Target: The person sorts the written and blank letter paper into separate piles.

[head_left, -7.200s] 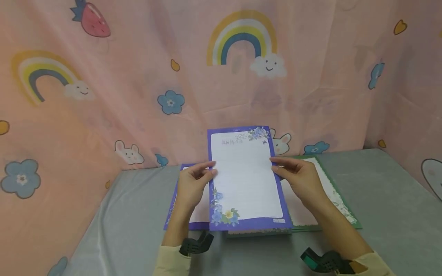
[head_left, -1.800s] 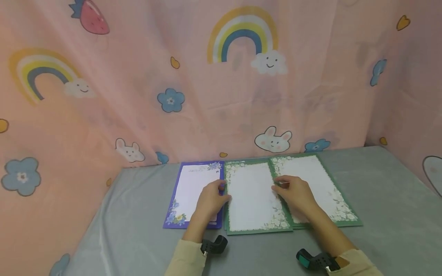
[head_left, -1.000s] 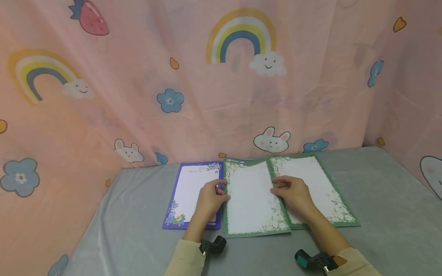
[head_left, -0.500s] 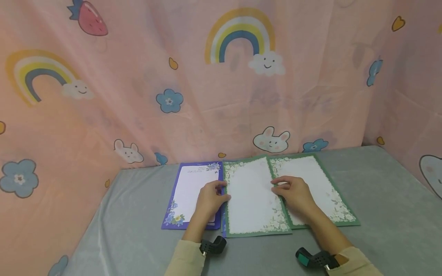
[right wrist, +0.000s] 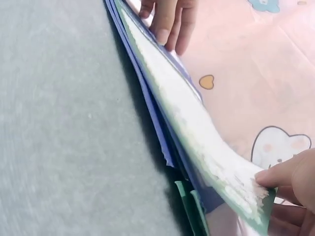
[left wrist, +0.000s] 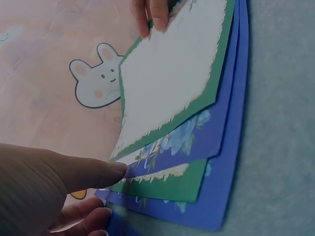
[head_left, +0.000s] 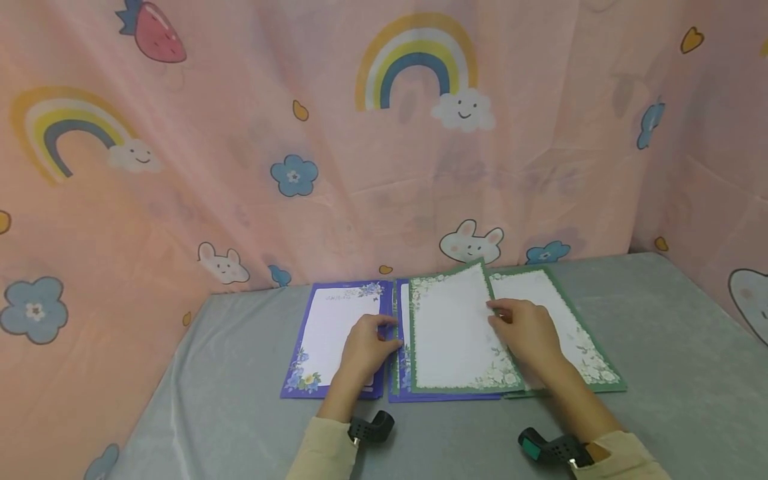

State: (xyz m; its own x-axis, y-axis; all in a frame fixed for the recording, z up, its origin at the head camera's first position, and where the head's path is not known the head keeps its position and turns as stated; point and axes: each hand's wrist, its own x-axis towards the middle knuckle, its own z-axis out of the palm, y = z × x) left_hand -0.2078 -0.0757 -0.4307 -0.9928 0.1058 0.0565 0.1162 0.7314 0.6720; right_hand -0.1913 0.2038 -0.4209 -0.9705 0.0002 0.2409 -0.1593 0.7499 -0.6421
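My right hand (head_left: 531,333) pinches the right edge of a green-bordered sheet of letter paper (head_left: 453,327), lifted and bowed with its far right corner raised. Under it lies a middle stack of purple-bordered (left wrist: 197,147) and green-bordered (left wrist: 194,183) sheets, fanned at the left edge. At that edge my left hand (head_left: 363,347) pinches the stacked sheets; the left wrist view shows its thumb (left wrist: 93,169) on top and its fingers lower down. How many sheets it holds, I cannot tell. The lifted sheet's right edge bends up in the right wrist view, between thumb and fingers (right wrist: 290,182).
A purple-bordered pile (head_left: 324,333) with blue flowers lies left of the middle stack, partly behind my left hand. On the right lies a green-bordered pile (head_left: 576,347), partly under my right arm. Grey cloth (head_left: 240,373) covers the table; a pink printed curtain (head_left: 372,187) hangs behind.
Earlier both hands held up a purple-bordered sheet; later they were at the middle stack. Now my right hand has raised the green-bordered sheet and shifted it right, baring purple edges. The left hand hardly moved.
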